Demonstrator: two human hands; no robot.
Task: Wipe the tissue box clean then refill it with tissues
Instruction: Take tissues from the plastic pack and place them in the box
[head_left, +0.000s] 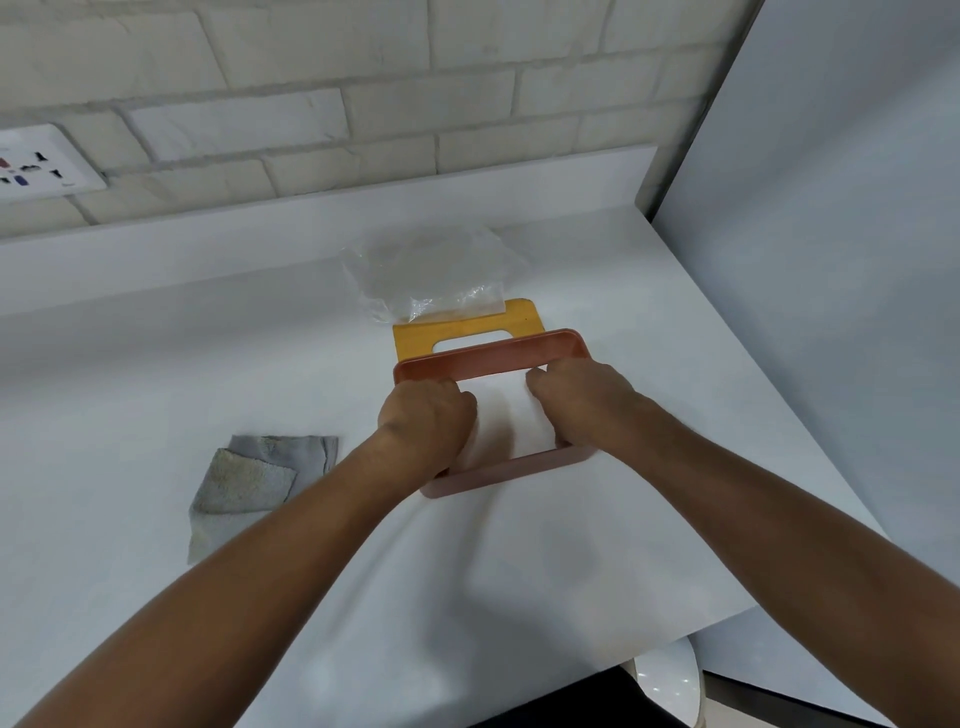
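Tissue box (498, 470), seemingly light rigid plastic, stands on the tabletop (208, 338) just in front of its yellow lid (467, 327). Left hand (426, 415) and right hand (576, 400) curl round opposite ends of the soft, squashy tissues (506, 415) inside; end grips probably suit them.

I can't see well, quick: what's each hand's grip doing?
Left hand grip: holds the white stack of paper tissues.
Right hand grip: holds that stack too.

Both forearms bare, reaching forward, converging. Left hand (426, 415) and right hand (582, 400) knuckles-up, close but apart, fingers curled down, each gripping an end of the tissues (501, 410).
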